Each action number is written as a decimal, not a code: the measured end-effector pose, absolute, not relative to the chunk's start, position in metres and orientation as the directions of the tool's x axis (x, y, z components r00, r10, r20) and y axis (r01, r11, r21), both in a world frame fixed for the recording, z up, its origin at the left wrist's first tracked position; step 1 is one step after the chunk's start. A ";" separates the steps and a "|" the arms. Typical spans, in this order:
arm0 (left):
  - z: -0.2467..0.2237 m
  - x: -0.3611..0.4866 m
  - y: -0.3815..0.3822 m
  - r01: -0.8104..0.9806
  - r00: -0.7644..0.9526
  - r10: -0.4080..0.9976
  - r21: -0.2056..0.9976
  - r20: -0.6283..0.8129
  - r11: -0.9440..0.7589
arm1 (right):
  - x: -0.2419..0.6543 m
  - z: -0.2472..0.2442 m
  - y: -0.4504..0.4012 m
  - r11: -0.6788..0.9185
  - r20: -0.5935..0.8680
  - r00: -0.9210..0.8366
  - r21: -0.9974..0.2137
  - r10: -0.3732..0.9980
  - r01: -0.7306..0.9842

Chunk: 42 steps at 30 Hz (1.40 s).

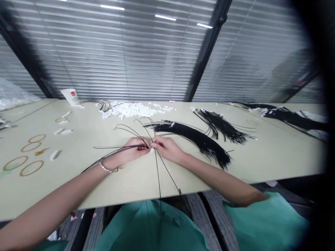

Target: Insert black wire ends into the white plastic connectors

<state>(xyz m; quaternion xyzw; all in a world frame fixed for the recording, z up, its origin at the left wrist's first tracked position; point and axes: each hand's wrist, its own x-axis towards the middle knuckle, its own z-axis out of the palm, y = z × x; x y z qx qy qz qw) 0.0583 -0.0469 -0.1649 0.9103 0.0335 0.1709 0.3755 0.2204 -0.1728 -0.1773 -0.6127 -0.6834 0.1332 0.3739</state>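
Observation:
Near the front edge of the table, my left hand (134, 150) is closed on several thin black wires (112, 151), which fan out to the left and upward. My right hand (164, 146) pinches at the same spot, its fingertips meeting those of my left hand around a small white connector (152, 149). Two wires hang from there over the table edge. Just behind my right hand lies a thick bundle of black wires (193, 136). A pile of small white connectors (131, 109) is spread farther back.
A paper cup (70, 97) stands at the back left, near a plastic bag (13, 94). Rubber bands (31, 168) and loose white pieces (54, 155) lie on the left. More black wire bundles (225, 127) rest toward the right. Window blinds rise behind the table (125, 188).

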 end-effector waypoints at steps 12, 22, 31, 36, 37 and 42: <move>-0.160 0.058 -0.050 -0.010 0.940 0.225 0.680 0.256 -0.733 | 0.242 -0.138 -0.203 0.223 0.091 -0.220 -0.672 0.971 0.706; -0.161 0.057 -0.048 -0.021 0.944 0.212 0.687 0.253 -0.727 | 0.273 -0.165 -0.179 0.040 0.297 0.281 -0.748 0.912 0.663; -0.163 0.058 -0.048 -0.037 0.937 0.217 0.698 0.273 -0.715 | 0.279 -0.191 -0.163 0.019 0.474 0.123 -0.284 0.872 0.959; -0.157 0.057 -0.051 -0.025 0.944 0.213 0.698 0.253 -0.716 | 0.280 -0.189 -0.162 0.006 0.462 0.091 -0.203 0.882 0.979; -0.157 0.057 -0.051 -0.021 0.945 0.213 0.696 0.248 -0.718 | 0.279 -0.189 -0.162 0.012 0.462 0.078 -0.188 0.884 0.982; -0.155 0.056 -0.052 -0.011 0.944 0.225 0.704 0.242 -0.711 | 0.278 -0.190 -0.160 0.038 0.519 0.049 -0.156 0.853 0.987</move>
